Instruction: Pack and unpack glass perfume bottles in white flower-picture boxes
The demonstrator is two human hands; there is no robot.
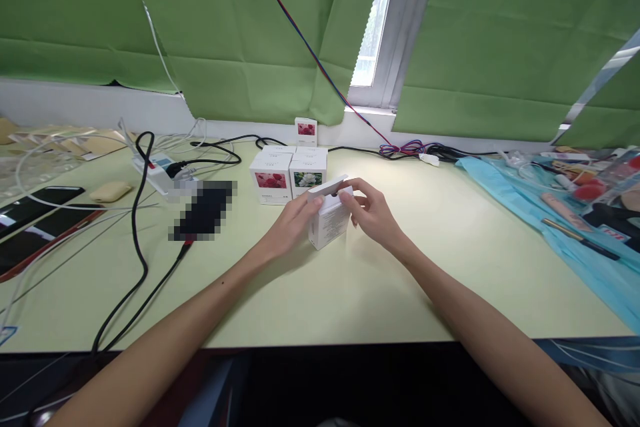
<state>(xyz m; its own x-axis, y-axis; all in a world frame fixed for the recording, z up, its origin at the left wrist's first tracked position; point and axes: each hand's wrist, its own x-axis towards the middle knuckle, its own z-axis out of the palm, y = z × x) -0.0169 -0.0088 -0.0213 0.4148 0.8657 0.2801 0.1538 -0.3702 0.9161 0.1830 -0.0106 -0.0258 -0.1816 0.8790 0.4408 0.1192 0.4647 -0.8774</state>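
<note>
A small white cardboard box (331, 225) with fine print on its near side stands a little tilted between my hands at the middle of the table. Its top flap is partly lifted toward the back. My left hand (299, 213) grips the box's left upper edge with the thumb on top. At the right upper corner, my right hand (369, 209) pinches the rim by the flap with thumb and fingers. What lies inside the box is hidden. Just behind stand several similar white boxes, one with a red flower picture (271, 180) and one with a white flower picture (309, 179).
Black and white cables, a power strip (159, 173), a pixelated dark device (204, 210) and phones (43, 233) lie on the left. On the right, a light blue sheet (545, 227) carries assorted small items. Green curtains (240, 33) hang behind the table.
</note>
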